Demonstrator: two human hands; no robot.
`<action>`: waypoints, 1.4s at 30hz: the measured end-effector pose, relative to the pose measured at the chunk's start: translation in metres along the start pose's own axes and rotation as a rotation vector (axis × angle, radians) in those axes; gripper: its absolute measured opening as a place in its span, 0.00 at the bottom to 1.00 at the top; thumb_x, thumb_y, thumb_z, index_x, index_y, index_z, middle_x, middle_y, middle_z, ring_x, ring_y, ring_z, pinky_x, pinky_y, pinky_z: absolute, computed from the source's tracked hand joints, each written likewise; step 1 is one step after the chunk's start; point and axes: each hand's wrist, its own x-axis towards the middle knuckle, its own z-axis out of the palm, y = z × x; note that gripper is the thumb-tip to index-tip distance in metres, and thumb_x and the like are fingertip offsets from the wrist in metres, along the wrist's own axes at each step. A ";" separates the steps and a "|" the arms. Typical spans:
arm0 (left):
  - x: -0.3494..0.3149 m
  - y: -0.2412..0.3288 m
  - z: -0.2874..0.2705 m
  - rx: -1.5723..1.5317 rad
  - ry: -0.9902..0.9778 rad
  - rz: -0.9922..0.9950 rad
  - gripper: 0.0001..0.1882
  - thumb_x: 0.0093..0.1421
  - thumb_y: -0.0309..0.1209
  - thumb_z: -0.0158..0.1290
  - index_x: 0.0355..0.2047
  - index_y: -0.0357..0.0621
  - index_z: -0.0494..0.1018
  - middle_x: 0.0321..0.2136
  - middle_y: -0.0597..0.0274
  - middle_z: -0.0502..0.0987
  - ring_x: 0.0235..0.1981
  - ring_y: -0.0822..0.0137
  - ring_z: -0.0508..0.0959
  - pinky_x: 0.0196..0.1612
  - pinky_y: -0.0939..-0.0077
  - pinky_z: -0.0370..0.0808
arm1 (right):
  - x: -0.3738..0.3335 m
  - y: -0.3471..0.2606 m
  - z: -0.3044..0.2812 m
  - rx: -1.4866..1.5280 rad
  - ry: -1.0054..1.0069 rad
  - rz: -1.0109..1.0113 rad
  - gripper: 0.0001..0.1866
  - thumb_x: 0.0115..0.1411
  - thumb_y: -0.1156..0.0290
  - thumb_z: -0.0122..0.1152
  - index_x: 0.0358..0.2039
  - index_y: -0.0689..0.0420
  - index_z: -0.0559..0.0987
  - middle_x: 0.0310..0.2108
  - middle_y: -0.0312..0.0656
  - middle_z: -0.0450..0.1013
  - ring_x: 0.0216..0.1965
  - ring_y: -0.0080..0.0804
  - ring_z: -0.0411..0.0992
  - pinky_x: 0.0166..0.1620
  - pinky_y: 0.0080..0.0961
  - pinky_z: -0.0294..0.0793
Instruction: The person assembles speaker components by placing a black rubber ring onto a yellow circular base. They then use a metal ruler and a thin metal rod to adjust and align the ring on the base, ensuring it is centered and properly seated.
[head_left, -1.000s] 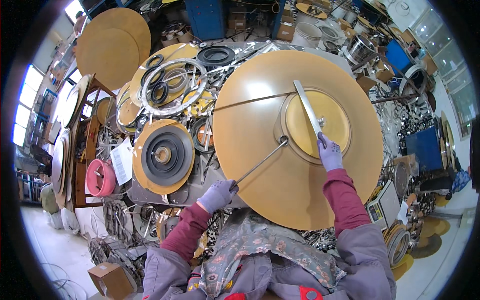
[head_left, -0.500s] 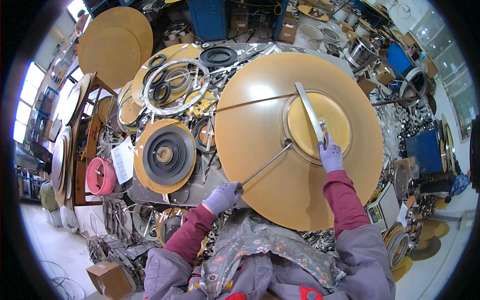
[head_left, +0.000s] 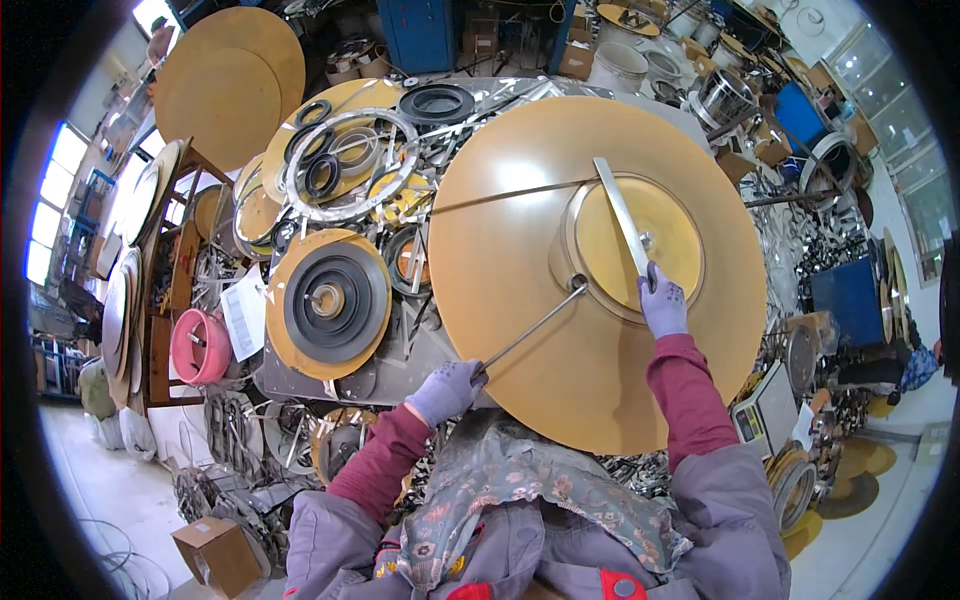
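Observation:
A large round tan disc [head_left: 505, 250] lies before me, with a raised gold-coloured centre [head_left: 675, 235] and a small knob in its middle. My left hand [head_left: 446, 392], in a pale purple glove, is closed round the near end of a thin metal rod [head_left: 532, 326] by the disc's front left edge. The rod's far end, a small ring-like tip, touches the rim of the raised centre. My right hand [head_left: 664, 302], gloved alike, grips the lower end of a flat metal bar [head_left: 620, 215] that slants across the centre. A thin dark strip [head_left: 515, 194] runs leftward from the bar's upper end.
Left of the disc, a dark grey ridged wheel [head_left: 335, 303] rests on a smaller tan disc. Behind it lie a pale metal ring [head_left: 408, 180] and black rings. A pink tub [head_left: 200, 347] stands farther left. Metal strips, a scale [head_left: 765, 412] and blue bins [head_left: 848, 305] crowd the right.
The bench and disc appear slightly higher in the picture. Both hands keep their grips, with the rod and bar at nearly the same places on the disc.

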 end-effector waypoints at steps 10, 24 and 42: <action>-0.003 0.004 0.002 0.029 0.034 0.023 0.14 0.63 0.39 0.47 0.36 0.39 0.72 0.29 0.41 0.76 0.34 0.41 0.77 0.38 0.51 0.72 | 0.002 0.002 0.003 0.058 0.008 -0.023 0.25 0.61 0.58 0.54 0.56 0.56 0.70 0.39 0.57 0.75 0.42 0.53 0.74 0.47 0.44 0.72; -0.004 0.004 0.003 0.053 0.020 0.017 0.12 0.63 0.37 0.47 0.35 0.38 0.70 0.27 0.40 0.76 0.33 0.42 0.77 0.37 0.51 0.73 | 0.004 0.002 0.005 0.031 0.012 -0.039 0.24 0.61 0.58 0.55 0.55 0.56 0.72 0.37 0.55 0.76 0.41 0.52 0.75 0.46 0.44 0.72; -0.018 -0.013 0.003 -0.006 0.075 0.091 0.12 0.62 0.35 0.47 0.38 0.38 0.71 0.29 0.41 0.76 0.34 0.43 0.77 0.38 0.52 0.72 | 0.007 0.003 0.008 0.068 0.032 -0.050 0.24 0.60 0.59 0.55 0.54 0.58 0.72 0.40 0.55 0.76 0.43 0.50 0.75 0.48 0.43 0.72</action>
